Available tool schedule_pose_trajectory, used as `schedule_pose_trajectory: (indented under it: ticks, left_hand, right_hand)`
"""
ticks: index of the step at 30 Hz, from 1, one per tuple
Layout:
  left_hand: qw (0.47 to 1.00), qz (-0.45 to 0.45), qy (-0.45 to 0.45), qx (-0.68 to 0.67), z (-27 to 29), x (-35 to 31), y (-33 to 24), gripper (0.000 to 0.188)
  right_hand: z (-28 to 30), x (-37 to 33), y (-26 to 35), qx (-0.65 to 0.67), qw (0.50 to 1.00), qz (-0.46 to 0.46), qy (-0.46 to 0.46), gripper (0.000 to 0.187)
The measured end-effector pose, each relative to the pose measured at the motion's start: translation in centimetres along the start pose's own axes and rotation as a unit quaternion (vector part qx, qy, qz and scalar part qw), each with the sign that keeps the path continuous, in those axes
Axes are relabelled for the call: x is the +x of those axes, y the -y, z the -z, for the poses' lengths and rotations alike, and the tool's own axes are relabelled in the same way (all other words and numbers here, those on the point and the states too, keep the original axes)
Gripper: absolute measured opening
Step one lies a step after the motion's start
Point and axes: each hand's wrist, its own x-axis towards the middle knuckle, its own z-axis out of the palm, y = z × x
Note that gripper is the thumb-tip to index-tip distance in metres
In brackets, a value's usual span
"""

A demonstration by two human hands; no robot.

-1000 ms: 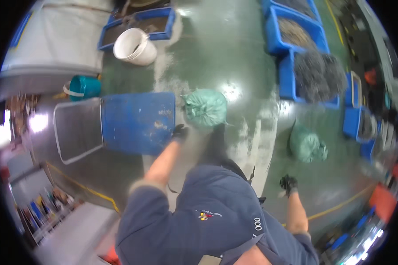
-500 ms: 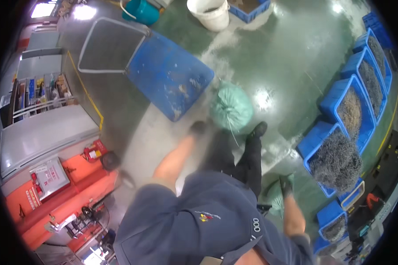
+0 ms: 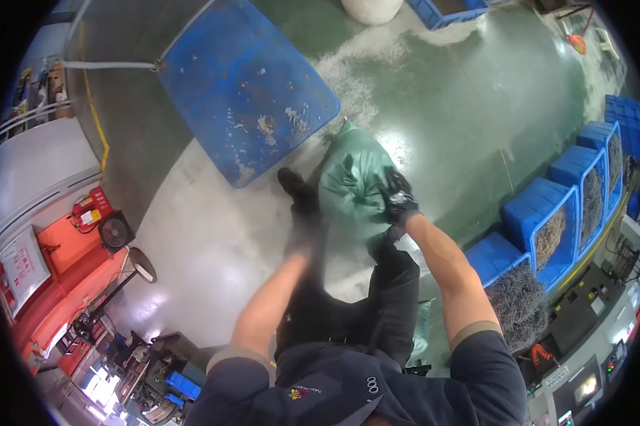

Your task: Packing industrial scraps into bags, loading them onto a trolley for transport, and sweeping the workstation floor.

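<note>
A full green woven sack (image 3: pixel 354 181) stands on the floor in front of my feet, its top gathered into folds. My right hand (image 3: pixel 399 197), in a black glove, lies against the sack's right side, fingers extended along the fabric. Motion smears my left hand (image 3: pixel 303 238), held low over my left shin; its dark glove blends with the trousers, so its fingers cannot be made out. Beside my right leg, part of a second green sack (image 3: pixel 422 332) shows, mostly hidden by my body.
A worn blue platform cart (image 3: pixel 245 92) with a grey metal handle (image 3: pixel 110 65) stands ahead to the left. Blue bins (image 3: pixel 529 213) of metal shavings line the right. Orange equipment (image 3: pixel 71 245) is at left. A white bucket (image 3: pixel 373 8) and a blue crate (image 3: pixel 448 14) stand far ahead.
My right hand has left the smaller sack beside my right leg and come forward onto the front sack. My left hand has stayed low by my left leg. The view has shifted.
</note>
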Motion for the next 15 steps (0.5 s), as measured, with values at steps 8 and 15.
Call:
schedule_pose_trajectory:
  ticks: [8,15]
  left_hand:
    - [0.977,0.105,0.144,-0.120,5.0,2.1,-4.7,0.039]
    - [0.975,0.084,0.159,-0.131,1.1,3.1,0.5,0.053]
  right_hand:
    - [-12.1,5.9,2.6,0.455,0.889,-0.006,0.052,0.060]
    - [-9.4,7.9,3.9,-0.181,0.943,0.272,-0.068,0.040]
